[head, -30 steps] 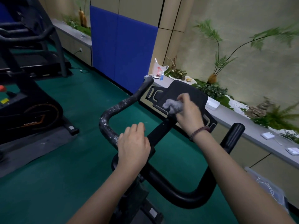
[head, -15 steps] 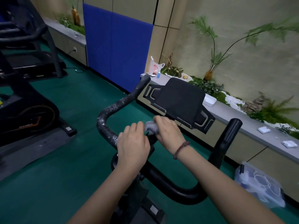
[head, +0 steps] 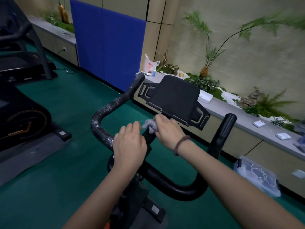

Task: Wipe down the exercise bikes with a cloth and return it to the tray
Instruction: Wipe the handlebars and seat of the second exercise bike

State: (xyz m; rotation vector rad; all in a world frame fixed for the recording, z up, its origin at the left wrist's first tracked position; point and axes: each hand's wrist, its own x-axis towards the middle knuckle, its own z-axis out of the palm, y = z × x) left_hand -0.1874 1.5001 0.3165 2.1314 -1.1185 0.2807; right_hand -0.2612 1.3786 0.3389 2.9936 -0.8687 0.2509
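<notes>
The grey cloth (head: 149,125), bunched in the closed right hand (head: 168,129), is pressed at the console's (head: 175,96) 6 o'clock edge while the handlebar (head: 105,111) at 9 o'clock is gripped by the curled left hand (head: 129,144), so wiping is judged under way, the speckled bar and the tray return still left.

The cloth (head: 149,125) is a small grey rag, crumpled into a loose wad, pinched in the right hand (head: 168,129) and pressed against the black centre stem just below the console (head: 176,98) of the exercise bike (head: 132,187). The bike is matte black, seen from above. Its handlebar (head: 173,185) sweeps in a wide U with both ends turned upward; the left branch is flecked with pale scuffs, while the right is smooth and glossy. The console, a dark tilted panel with pale outlined cut-outs at either side, sits between the raised ends. The left hand (head: 129,146) rests closed over the bar beside the stem (near the cloth, not touching it).
</notes>
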